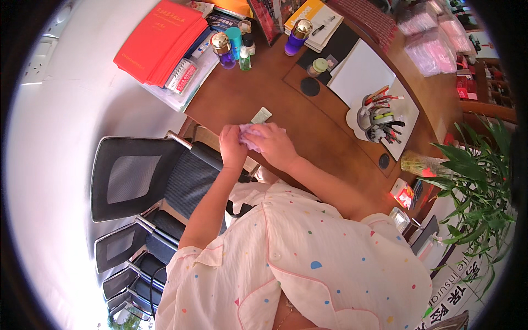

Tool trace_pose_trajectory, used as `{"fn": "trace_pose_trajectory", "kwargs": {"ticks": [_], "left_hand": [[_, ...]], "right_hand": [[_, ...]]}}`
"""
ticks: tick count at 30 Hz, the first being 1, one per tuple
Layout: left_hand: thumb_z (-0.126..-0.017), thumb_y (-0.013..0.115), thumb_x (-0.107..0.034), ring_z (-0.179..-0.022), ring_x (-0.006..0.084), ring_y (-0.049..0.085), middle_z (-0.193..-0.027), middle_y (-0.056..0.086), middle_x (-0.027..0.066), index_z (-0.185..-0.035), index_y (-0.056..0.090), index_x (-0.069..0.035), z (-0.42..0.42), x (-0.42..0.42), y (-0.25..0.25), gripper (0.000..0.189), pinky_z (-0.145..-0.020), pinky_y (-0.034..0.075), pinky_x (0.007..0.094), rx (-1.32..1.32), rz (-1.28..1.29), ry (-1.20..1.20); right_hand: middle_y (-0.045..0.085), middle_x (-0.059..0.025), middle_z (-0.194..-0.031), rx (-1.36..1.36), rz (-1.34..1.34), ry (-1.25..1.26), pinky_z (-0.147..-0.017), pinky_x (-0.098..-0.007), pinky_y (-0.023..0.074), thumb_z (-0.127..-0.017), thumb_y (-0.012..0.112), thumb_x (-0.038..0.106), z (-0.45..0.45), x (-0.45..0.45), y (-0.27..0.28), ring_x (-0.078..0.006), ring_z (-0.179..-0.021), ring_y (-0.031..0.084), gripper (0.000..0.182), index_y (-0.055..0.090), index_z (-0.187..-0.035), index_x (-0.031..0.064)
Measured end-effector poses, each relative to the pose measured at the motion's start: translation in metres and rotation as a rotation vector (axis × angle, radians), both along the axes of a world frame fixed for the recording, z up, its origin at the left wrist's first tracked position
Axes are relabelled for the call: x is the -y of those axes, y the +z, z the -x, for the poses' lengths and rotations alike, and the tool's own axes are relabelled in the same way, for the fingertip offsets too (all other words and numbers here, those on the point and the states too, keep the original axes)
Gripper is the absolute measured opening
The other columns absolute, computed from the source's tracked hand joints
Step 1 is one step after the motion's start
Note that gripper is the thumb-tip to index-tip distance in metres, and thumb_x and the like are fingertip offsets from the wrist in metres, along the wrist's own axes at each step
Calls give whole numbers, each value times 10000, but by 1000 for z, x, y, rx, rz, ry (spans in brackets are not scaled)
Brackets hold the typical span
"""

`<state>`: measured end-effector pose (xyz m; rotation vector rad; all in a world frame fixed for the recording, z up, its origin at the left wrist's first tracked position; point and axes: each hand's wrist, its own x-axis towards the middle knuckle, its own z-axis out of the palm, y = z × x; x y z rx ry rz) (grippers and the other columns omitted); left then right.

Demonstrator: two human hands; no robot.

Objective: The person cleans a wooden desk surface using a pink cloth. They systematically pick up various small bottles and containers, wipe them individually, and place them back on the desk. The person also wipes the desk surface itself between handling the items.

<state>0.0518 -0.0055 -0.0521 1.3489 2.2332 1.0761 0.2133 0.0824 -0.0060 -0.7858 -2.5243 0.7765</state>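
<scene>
A crumpled lilac cloth (252, 142) is bunched between my two hands, just over the near edge of the brown wooden desk (247, 90). My left hand (232, 145) grips its left side. On the other side, the fingers of my right hand (275, 144) are curled over the cloth and press into it. Part of the cloth is hidden by my fingers. Right beyond my hands, a small pale green tube or sachet (262, 115) lies on the desktop; its near end is partly covered.
Purple bottles with gold caps (220, 43) stand at the back, beside a stack of red folders (161, 41). A pen organizer (377, 119) rests on white paper at the right, near a leafy plant (474, 177). Black mesh chairs (136, 177) line the left wall.
</scene>
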Motion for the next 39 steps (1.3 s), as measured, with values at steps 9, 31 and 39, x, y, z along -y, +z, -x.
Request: {"fn": "trace_pose_trajectory", "kwargs": {"ticks": [9,31,39], "left_hand": [[-759,845,-92,-886,363,617,-935,619,135,-946,692,-35,-3,-3,8,248,-810,512,471,61,16,4],[-1066,644,-194,-1017,173,691,-1148,726,103,-1282,633,30,-2,-9,57,311,-850,561,303,1399,60,-55],[-914,816,-144,-898,122,681,-1142,731,73,-1129,718,-1,-32,-92,56,276,-757,534,285,911,145,-102]], "right_hand": [[648,-25,-1270,218,-208,-296,-933,-494,508,-967,631,230,-25,-104,-21,-337,-1099,606,307,741,-1250,269],[651,-110,-1303,226,-221,-519,-961,-509,513,-955,638,204,-103,-102,-28,-381,-1140,596,371,700,-1320,190],[647,-48,-1286,147,-181,-124,-1006,-478,496,-894,667,195,-117,-4,-7,-336,-1181,606,366,736,-1252,231]]}}
